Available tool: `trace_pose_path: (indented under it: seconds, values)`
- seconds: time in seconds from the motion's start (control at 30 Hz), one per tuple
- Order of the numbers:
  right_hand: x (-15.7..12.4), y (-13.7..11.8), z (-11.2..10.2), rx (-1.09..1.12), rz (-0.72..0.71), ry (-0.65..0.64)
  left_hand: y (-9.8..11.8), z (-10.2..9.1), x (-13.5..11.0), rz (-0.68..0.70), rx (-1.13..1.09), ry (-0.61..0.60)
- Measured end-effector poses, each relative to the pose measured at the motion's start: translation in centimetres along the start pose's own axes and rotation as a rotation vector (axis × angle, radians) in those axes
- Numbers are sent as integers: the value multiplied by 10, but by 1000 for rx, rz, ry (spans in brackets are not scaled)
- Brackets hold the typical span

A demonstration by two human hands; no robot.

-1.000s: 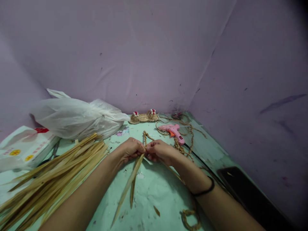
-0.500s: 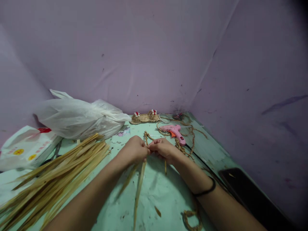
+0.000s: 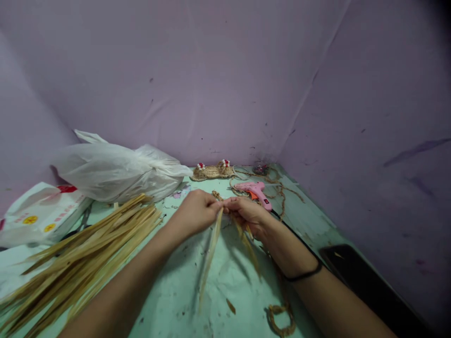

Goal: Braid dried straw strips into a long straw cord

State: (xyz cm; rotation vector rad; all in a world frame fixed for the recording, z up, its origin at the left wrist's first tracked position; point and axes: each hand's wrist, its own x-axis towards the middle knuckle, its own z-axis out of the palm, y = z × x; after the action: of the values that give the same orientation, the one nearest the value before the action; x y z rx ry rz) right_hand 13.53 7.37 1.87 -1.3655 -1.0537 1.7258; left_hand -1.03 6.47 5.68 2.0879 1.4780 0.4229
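My left hand (image 3: 201,212) and my right hand (image 3: 248,215) meet over the middle of the table, fingertips pinched together on dried leaf strips. One pale strip (image 3: 212,256) hangs down from the left fingertips. Another, browner strip (image 3: 247,246) trails below my right hand and is blurred. Just beyond the fingers shows a short twisted cord (image 3: 216,194) of the same fibre; where it joins the strips is hidden by my fingers. To the left lies a bundle of dried leaf strips (image 3: 95,263).
A pink glue gun (image 3: 256,190) with black cable lies right of my hands among twisted cord. Behind stands a woven piece (image 3: 212,172) with beaded flowers. White plastic bags (image 3: 116,171) sit at left, a black phone-like slab (image 3: 366,286) at right, a cord coil (image 3: 282,319) in front.
Both hands have shifted slightly right and away from me. The browner strip that hung left of the pale one now hangs to its right, under my right hand.
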Motion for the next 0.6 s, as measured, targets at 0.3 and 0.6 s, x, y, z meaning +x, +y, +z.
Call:
trace_pose_path:
  seconds: [0.3, 0.6]
  values:
    - [6, -6, -25, 253, 218, -121, -28, 38, 17, -246, -716, -494]
    - [5, 19, 0, -11, -21, -123, -31, 26, 23, -499, -1018, -404]
